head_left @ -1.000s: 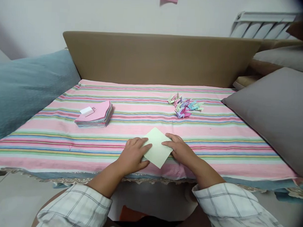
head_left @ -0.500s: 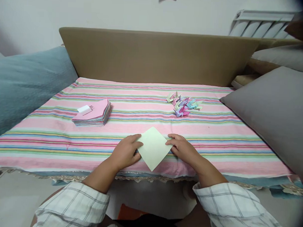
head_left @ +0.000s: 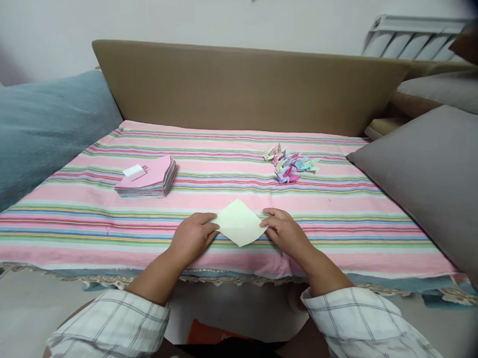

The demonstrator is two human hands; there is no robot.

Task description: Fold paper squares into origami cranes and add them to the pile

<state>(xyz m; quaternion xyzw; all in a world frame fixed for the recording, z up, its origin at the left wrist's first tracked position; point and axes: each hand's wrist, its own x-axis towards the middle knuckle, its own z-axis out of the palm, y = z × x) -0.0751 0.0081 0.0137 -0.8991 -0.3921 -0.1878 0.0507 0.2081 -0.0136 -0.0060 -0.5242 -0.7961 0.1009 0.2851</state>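
A pale yellow-green sheet of origami paper (head_left: pixel 239 223) is turned cornerwise between my hands, its near half looking foreshortened, as if bent up. My left hand (head_left: pixel 193 234) pinches its left corner between thumb and fingers. At the right corner, my right hand (head_left: pixel 285 230) grips the paper the same way. Beyond it to the right lies a cluster of small folded paper cranes (head_left: pixel 288 165) in pink, purple, blue and green. To the left sits a thick stack of coloured paper (head_left: pixel 155 178), pink on top, with a small white object (head_left: pixel 134 172) resting on it.
A pink striped cloth (head_left: pixel 215 173) covers the seat, with a lace-trimmed front edge. Behind it rises a brown backrest (head_left: pixel 246 88). A blue cushion (head_left: pixel 48 136) stands at the left, a grey pillow (head_left: pixel 430 185) at the right. Something orange (head_left: pixel 210 333) lies below on the floor.
The paper's near corner has risen, so the sheet now looks flatter and wider. My left hand has shifted slightly left and up; my right hand has barely moved.
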